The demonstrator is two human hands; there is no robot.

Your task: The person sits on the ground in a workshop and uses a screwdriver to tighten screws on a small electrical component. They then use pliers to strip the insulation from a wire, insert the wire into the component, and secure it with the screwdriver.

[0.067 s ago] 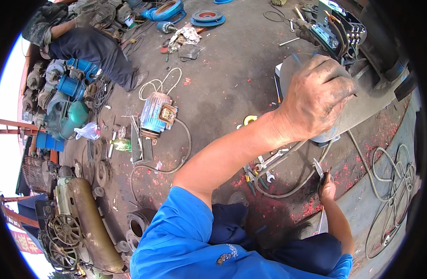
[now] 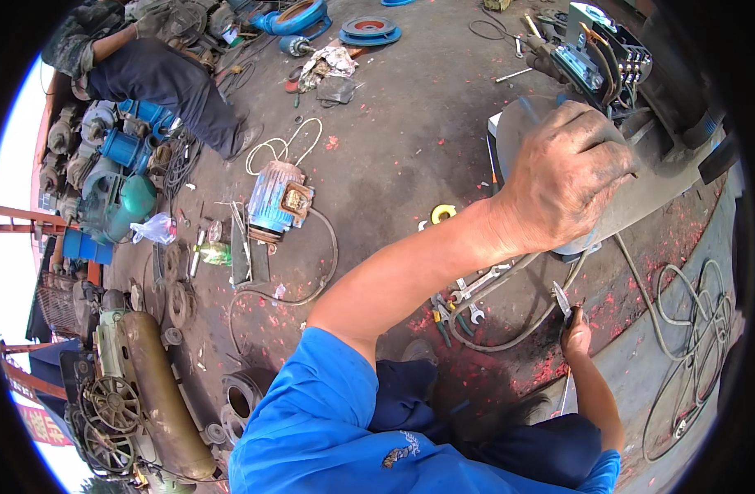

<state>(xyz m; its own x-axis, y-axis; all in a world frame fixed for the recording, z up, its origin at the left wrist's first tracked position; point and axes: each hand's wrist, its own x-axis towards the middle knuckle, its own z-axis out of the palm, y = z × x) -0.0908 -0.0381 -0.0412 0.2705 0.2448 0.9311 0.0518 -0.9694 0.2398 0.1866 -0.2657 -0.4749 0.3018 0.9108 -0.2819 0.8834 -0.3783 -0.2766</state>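
- Grimy and dark with grease, the left hand (image 2: 571, 185) rests palm-down on the curved grey metal housing (image 2: 641, 206) at the upper right of the concrete floor (image 2: 410, 148), fingers bent over its top edge and pressing on it rather than wrapped round anything.
- Just beyond those fingers sits an open terminal box (image 2: 599, 53) with wires and contacts, mounted on the same housing.
- Lower down, the right hand (image 2: 576, 333) is clenched round a small tool with a pointed metal tip (image 2: 562, 300), tip up, near the housing's lower rim; I cannot tell what kind of tool it is.
- Spanners and pliers (image 2: 459, 300) lie on the floor between the two forearms, beside a grey cable (image 2: 517, 329) that loops under the housing.
- Red flecks cover the floor around the right hand.
- Well apart, at mid-floor, stands a blue electric motor (image 2: 277, 198) with a white cord coiled behind it.
- Along the floor's left edge sit blue and green motors (image 2: 118, 177) and a rusty tank (image 2: 159, 387).
- Another person (image 2: 159, 74) crouches at the top left corner.
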